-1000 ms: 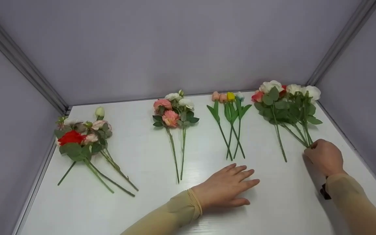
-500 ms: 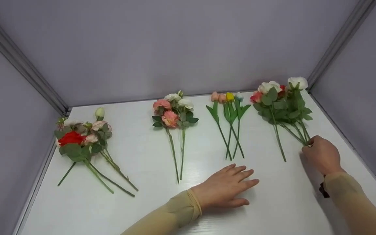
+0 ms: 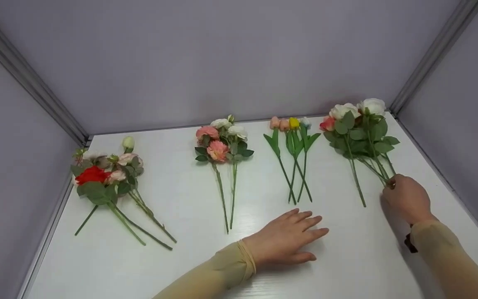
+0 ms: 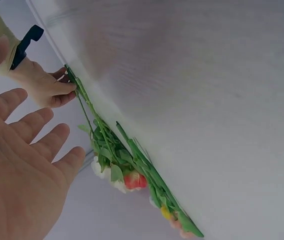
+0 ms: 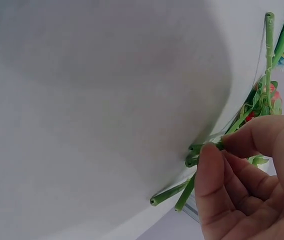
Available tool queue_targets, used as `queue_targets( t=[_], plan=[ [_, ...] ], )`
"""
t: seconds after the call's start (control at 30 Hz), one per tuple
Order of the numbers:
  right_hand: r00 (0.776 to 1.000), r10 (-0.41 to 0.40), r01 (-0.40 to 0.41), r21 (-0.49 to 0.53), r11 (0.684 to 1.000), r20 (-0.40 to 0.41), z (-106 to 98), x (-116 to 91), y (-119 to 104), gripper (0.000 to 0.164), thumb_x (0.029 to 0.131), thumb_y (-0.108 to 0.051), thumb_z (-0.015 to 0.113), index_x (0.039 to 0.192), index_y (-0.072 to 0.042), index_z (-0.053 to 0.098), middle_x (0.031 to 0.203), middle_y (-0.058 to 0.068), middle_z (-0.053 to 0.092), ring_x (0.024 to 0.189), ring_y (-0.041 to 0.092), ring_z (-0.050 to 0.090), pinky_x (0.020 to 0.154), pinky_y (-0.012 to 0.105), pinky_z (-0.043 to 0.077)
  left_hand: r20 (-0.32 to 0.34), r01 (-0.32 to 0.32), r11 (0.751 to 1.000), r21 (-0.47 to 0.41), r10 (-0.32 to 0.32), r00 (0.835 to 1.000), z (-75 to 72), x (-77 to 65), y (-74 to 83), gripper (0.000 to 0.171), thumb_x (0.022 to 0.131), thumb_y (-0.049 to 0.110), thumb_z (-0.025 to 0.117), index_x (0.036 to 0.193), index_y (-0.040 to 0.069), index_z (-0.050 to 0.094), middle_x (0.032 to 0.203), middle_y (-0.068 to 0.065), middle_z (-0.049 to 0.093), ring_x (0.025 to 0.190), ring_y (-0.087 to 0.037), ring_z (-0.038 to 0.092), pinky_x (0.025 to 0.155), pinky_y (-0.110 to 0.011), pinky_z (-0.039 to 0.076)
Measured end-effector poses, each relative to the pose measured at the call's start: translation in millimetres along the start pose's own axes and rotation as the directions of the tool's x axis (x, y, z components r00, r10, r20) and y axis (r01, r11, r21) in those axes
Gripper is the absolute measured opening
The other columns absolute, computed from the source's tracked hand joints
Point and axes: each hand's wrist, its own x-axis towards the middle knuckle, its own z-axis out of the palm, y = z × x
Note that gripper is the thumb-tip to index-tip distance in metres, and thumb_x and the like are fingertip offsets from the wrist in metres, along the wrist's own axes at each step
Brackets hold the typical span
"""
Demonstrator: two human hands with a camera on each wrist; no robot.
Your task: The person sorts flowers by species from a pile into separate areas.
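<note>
At the right of the head view my right hand (image 3: 409,200) pinches the lower stem of a white rose (image 3: 372,106) between thumb and forefinger. That rose lies over a leafy bunch with another white rose (image 3: 344,111) and a pinkish-red flower (image 3: 327,123). Several green stem ends (image 5: 168,193) show by the fingertips in the right wrist view; how many are held I cannot tell. My left hand (image 3: 286,240) is spread, palm down, holding nothing, below the tulips (image 3: 293,143). Its fingers are straight in the left wrist view.
Pink and white flowers (image 3: 217,150) lie on the white table (image 3: 181,274) left of the tulips. At the far left is a bunch with a red rose (image 3: 92,176). Grey panels (image 3: 239,62) stand at the back and both sides.
The white rose in my right hand has swung left onto the bunch beside it, covering other blooms. My right hand has shifted slightly left. The left hand stays put.
</note>
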Motion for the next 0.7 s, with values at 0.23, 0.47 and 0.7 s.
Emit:
queue_targets(
  t=[0.23, 0.47, 0.7],
  plan=[
    [0.992, -0.049, 0.047, -0.025, 0.999, -0.112, 0, -2, -8, 0.045, 0.101, -0.022, 0.055, 0.125, 0.016, 0.057, 0.109, 0.035, 0.059, 0.093, 0.049, 0.059, 0.072, 0.061, 0.049, -0.011, 0.024, 1.0, 0.004, -0.024, 1.0, -3.6, -5.0, -11.9, 0.069, 0.105, 0.059, 0.044, 0.163, 0.026, 0.028, 0.167, -0.003, 0.028, 0.153, -0.024, 0.025, 0.125, -0.041, 0.018],
    [0.955, -0.218, 0.21, -0.061, 0.976, -0.2, 16, 1, -53, 0.046, 0.1, -0.022, 0.064, 0.132, 0.011, 0.057, 0.128, 0.038, 0.052, 0.118, 0.06, 0.043, 0.096, 0.072, 0.037, -0.073, 0.208, 0.975, -0.071, -0.214, 0.974, -5.1, -42.4, -52.7, 0.066, 0.106, 0.053, 0.049, 0.161, 0.021, 0.034, 0.165, -0.007, 0.032, 0.152, -0.027, 0.028, 0.125, -0.044, 0.017],
    [0.898, -0.413, 0.41, -0.053, 0.91, -0.151, 47, 0, -128, 0.048, 0.098, -0.024, 0.07, 0.136, 0.004, 0.058, 0.134, 0.026, 0.058, 0.129, 0.047, 0.046, 0.107, 0.064, 0.036, -0.178, 0.513, 0.844, -0.157, -0.535, 0.826, -7.1, -109.8, -101.9, 0.043, 0.104, 0.034, 0.061, 0.141, 0.013, 0.062, 0.137, -0.008, 0.063, 0.129, -0.029, 0.055, 0.112, -0.046, 0.042]
  ],
)
